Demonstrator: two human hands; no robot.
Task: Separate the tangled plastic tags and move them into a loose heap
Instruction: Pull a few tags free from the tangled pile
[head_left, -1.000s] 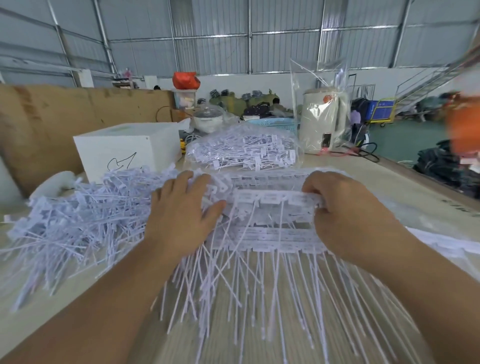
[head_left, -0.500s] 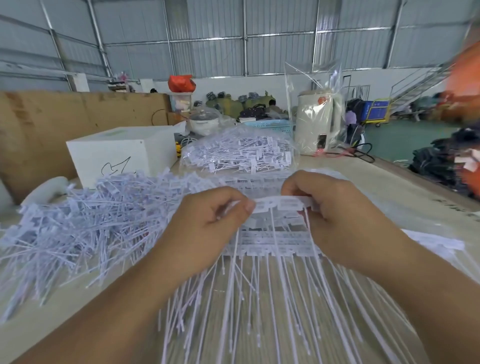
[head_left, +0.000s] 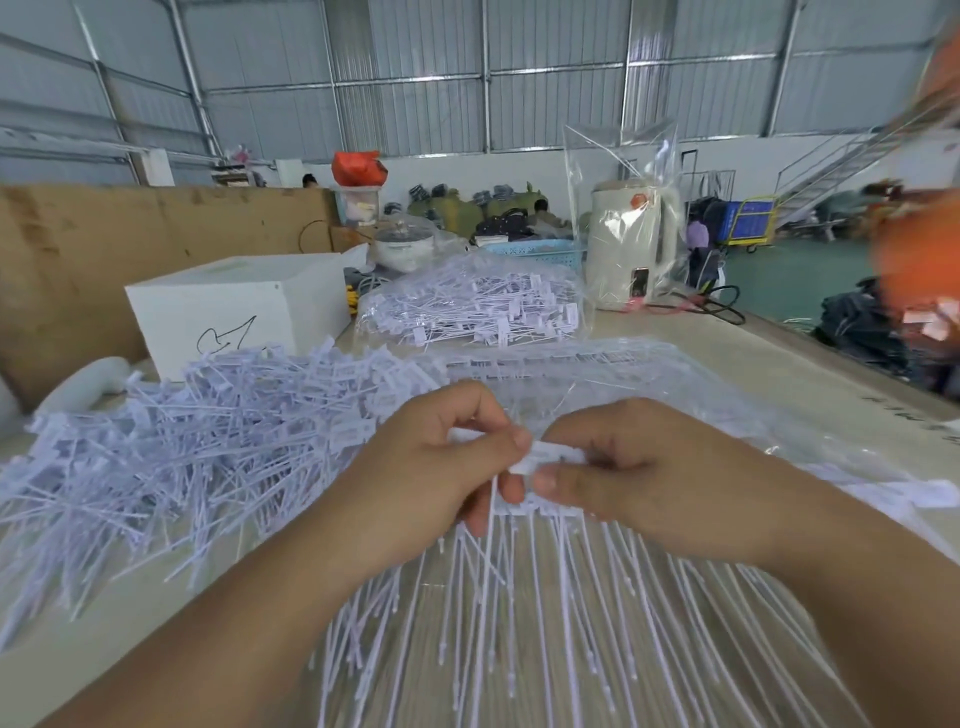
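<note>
Tabletop (head_left: 810, 364): both hands (head_left: 524, 467) pinch, seemingly, one tag (head_left: 550, 457) between them.

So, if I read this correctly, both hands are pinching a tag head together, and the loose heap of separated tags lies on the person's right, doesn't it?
Not quite: the head view shows the loose heap on the person's left, in front of the white box. The rest holds: the left hand and right hand both pinch the tag head.

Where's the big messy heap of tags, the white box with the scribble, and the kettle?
loose heap of tags (head_left: 171, 457), head view, middle of the pile.
white box (head_left: 228, 312), head view, its front face.
kettle (head_left: 631, 244), head view, its body.
</note>
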